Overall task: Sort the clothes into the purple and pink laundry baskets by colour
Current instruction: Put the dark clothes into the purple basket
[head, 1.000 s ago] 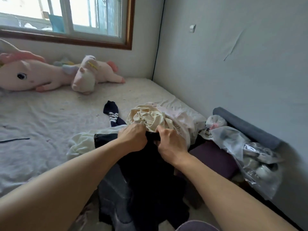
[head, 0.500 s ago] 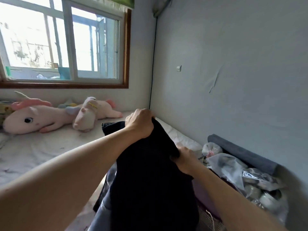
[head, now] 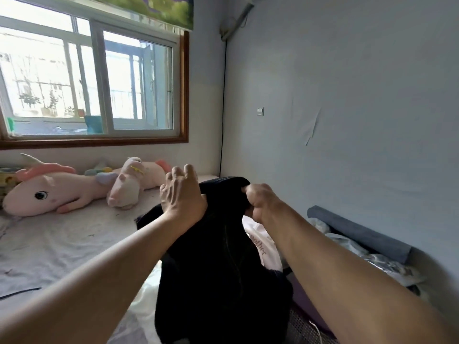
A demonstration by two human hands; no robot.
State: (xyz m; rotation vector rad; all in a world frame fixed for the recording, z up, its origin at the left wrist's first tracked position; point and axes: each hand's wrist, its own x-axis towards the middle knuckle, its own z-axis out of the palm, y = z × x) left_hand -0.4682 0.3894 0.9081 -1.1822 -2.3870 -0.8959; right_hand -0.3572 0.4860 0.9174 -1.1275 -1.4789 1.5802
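Black garment (head: pixel 218 256) is up higher than half a sec ago; our left hand (head: pixel 182 194) & right hand (head: pixel 260 201) both grip its top edge, apart. White clothes (head: pixel 260 244) behind at 3 o'clock, blocked. 2 pink plushies (head: pixel 62 189) at 10 o'clock on bed (head: pixel 49 244).

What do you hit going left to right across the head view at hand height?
Pink unicorn plush → small pink plush → left hand → dark garment → right hand → grey-blue roll.

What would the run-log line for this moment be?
phase: lifting | left hand: holds dark garment | right hand: grips dark garment | purple basket: lower right
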